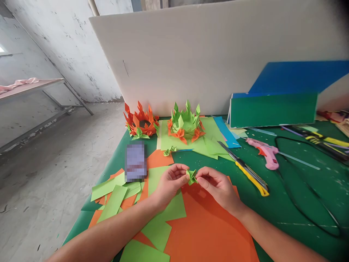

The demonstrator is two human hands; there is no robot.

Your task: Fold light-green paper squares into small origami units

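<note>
Between my two hands is a small green folded paper flower (192, 177), held above a large orange sheet (209, 225). My left hand (173, 180) pinches its left side between thumb and fingers. On the other side, my right hand (216, 183) has its thumb and forefinger closed on the flower's right edge. Another small green paper flower (169, 150) with a thin blue stem lies just beyond. Farther back stand an orange folded-paper crown (140, 122) and a green one (187, 122) with orange flowers around its base.
Right of my hands lie a yellow utility knife (245, 171) with its blade out and a pink glue gun (265, 153) with a trailing black cable. Green paper pieces (113, 203) and a blurred purple object (135, 162) lie left. A white board (174, 54) rises behind.
</note>
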